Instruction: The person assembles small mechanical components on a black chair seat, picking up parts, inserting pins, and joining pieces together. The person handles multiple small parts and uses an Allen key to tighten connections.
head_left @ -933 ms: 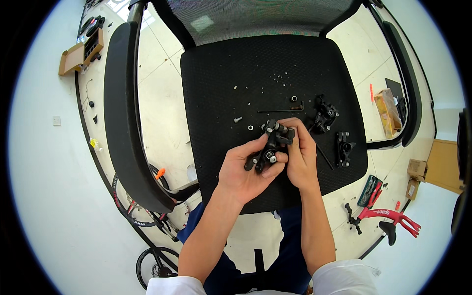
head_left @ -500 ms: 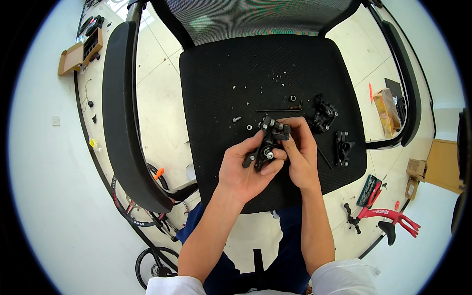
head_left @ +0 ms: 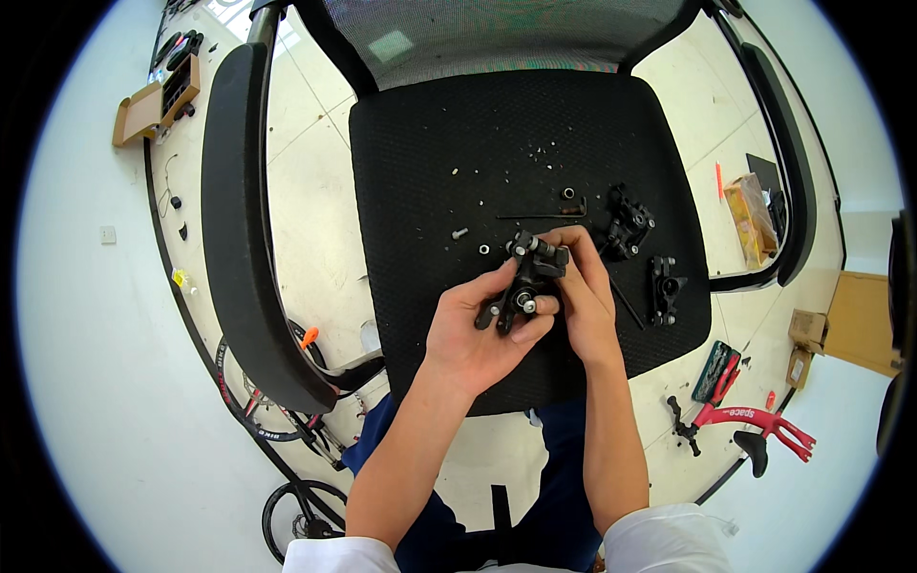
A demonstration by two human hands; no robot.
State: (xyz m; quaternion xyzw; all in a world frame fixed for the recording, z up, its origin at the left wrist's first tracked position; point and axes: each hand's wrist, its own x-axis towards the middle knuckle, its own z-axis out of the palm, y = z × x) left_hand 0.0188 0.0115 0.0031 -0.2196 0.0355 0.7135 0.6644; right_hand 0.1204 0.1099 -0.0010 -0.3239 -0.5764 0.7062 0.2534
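Note:
Over the chair seat, my left hand [head_left: 460,334] is closed around a black bicycle brake caliper [head_left: 528,272] with silver bolts, its fingers curled under and beside the body. My right hand [head_left: 590,310] grips the caliper's right side between thumb and fingers; some of its fingertips are hidden behind the part. Left of the caliper lie a small bolt [head_left: 459,233] and a nut [head_left: 484,249]. Beyond it rest an L-shaped hex key [head_left: 540,215] and a small metal ring [head_left: 568,193]. To the right are a second caliper [head_left: 629,225] and another black bracket-like part [head_left: 665,289].
The black chair seat [head_left: 430,143] has armrests at left [head_left: 234,220] and right [head_left: 785,172]. A thin dark rod [head_left: 629,304] lies beside my right hand. On the floor are a red fork-shaped frame part [head_left: 755,417], a wheel [head_left: 304,520] and an open cardboard box [head_left: 143,115].
The caliper has shifted slightly to the right and tilted a little in my hands. My right fingers have moved slightly along its side. The loose parts on the seat stay put.

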